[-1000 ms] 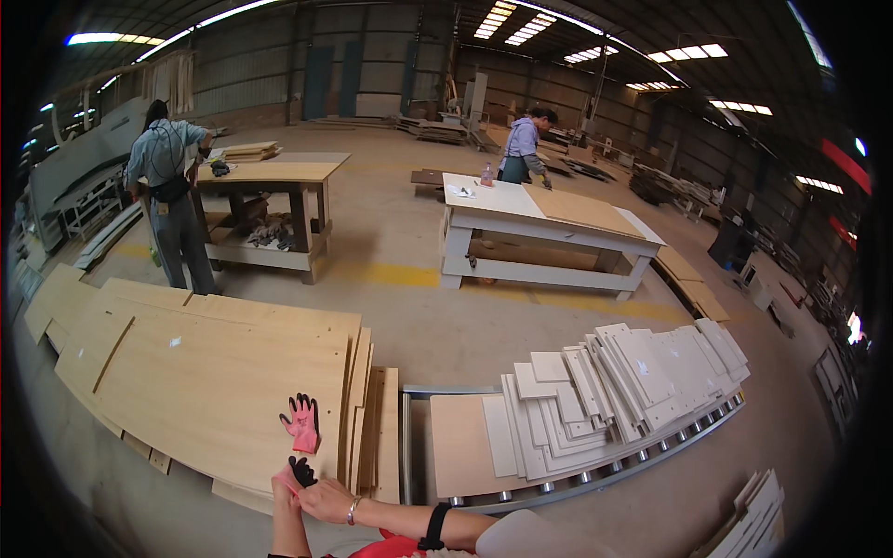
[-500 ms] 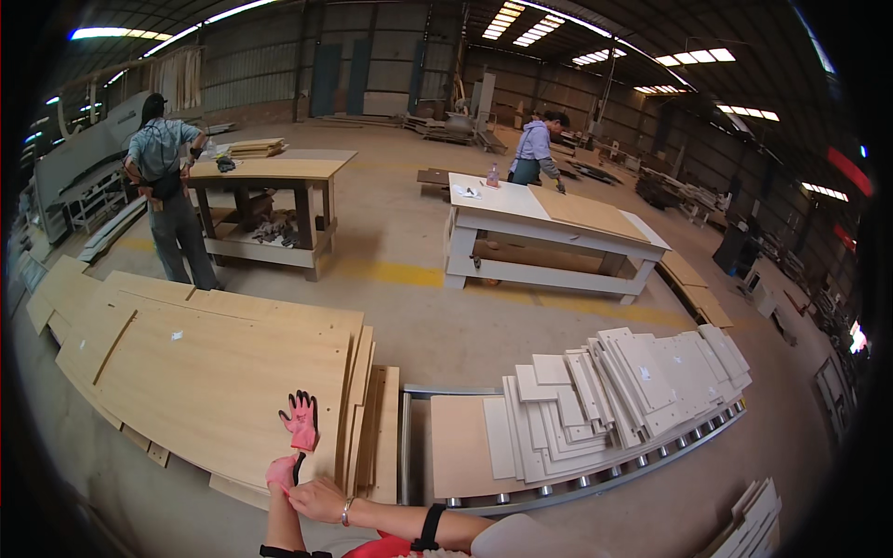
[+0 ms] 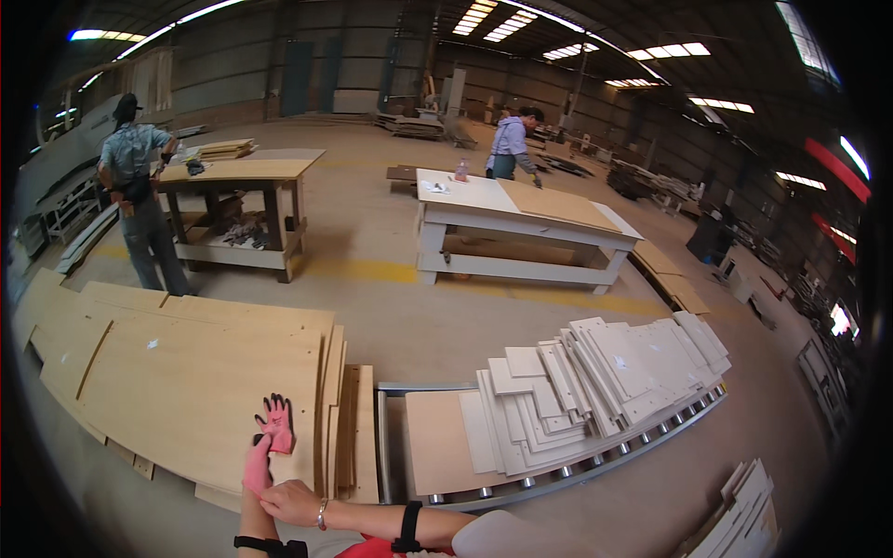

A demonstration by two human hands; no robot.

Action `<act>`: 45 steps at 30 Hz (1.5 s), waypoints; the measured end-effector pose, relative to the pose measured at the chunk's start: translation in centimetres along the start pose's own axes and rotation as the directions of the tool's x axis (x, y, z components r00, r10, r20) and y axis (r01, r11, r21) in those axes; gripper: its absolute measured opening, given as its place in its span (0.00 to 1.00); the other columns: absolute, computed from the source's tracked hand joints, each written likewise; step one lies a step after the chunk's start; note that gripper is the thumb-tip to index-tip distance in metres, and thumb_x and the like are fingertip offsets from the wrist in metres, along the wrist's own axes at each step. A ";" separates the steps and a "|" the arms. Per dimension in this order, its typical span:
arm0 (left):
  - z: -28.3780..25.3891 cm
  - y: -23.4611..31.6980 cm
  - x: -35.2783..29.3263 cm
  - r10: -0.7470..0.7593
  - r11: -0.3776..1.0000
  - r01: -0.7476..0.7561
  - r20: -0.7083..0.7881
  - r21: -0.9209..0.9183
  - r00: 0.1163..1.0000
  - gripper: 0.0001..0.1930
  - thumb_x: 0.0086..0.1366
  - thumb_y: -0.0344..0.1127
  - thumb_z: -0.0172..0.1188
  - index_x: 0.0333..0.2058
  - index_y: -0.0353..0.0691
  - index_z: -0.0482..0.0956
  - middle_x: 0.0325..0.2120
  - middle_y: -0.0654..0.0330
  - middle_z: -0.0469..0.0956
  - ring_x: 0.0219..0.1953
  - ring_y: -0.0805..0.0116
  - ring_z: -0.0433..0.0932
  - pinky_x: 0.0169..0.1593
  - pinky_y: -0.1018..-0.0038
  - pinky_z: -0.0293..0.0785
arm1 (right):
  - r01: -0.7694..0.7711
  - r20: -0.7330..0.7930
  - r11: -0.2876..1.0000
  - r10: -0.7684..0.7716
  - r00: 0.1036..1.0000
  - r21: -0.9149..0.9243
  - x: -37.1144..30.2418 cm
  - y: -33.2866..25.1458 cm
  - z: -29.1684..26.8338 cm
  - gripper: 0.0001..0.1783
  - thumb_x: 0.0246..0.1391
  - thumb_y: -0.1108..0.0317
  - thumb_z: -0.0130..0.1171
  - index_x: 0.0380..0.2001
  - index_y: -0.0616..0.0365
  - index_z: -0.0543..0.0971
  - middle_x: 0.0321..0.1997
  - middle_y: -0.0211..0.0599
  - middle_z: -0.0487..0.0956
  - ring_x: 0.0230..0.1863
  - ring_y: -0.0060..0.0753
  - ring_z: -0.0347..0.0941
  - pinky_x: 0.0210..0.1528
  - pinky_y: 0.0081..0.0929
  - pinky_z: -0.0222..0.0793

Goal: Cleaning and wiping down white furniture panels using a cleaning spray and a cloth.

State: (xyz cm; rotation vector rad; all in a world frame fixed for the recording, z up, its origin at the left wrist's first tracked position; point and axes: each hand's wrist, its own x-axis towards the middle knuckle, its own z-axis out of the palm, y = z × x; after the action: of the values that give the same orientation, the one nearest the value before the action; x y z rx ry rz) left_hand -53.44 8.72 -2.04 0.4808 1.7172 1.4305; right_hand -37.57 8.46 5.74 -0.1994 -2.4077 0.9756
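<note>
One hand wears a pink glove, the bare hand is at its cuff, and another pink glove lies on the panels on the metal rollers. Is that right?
Only the place of the loose glove is wrong: the head view shows it on tan wooden panels at the left. The left hand wears a pink glove, with the bare right hand at its cuff.

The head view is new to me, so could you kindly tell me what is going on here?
The person's left hand wears a pink glove, and the bare right hand holds it at the cuff. A second glove, pink with black fingertips, lies just beyond on a stack of wooden panels. To the right, pale panels lie piled on a roller conveyor. Farther back, one co-worker stands by a table on the left and another co-worker by a white table.
</note>
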 end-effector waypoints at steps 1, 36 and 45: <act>-0.2 0.8 -0.4 0.068 0.996 -0.064 -0.064 0.064 0.996 0.22 0.59 0.48 0.47 0.49 0.44 0.70 0.44 0.62 0.73 0.46 0.68 0.70 0.46 0.71 0.63 | 0.013 -0.025 1.000 -0.013 1.000 0.011 0.0 -0.1 -0.2 0.13 0.49 0.63 0.49 0.18 0.60 0.68 0.18 0.44 0.71 0.23 0.50 0.69 0.26 0.44 0.61; 7.0 22.6 -21.5 0.868 0.432 0.828 -0.081 -0.358 -0.489 0.17 0.62 0.52 0.46 0.41 0.52 0.77 0.39 0.62 0.74 0.35 0.60 0.73 0.34 0.63 0.67 | -0.532 0.537 -0.479 -0.141 0.832 0.698 -0.1 -7.3 -7.4 0.12 0.57 0.65 0.45 0.40 0.58 0.72 0.23 0.32 0.71 0.07 0.15 0.48 0.09 0.11 0.44; 5.2 19.6 -20.3 0.841 0.484 0.759 -0.006 -0.436 -0.540 0.17 0.60 0.56 0.48 0.38 0.56 0.78 0.35 0.65 0.75 0.32 0.61 0.71 0.43 0.62 0.65 | -0.691 0.698 -0.392 -0.152 0.699 0.607 1.5 -8.8 -4.0 0.18 0.52 0.73 0.49 0.48 0.62 0.69 0.43 0.40 0.76 0.42 0.29 0.73 0.38 0.22 0.71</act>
State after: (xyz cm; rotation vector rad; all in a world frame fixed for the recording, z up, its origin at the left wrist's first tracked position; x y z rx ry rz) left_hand -41.71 2.49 23.39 1.0363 -1.3586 0.6888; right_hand -36.21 4.95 14.75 0.0706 -0.6842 3.3826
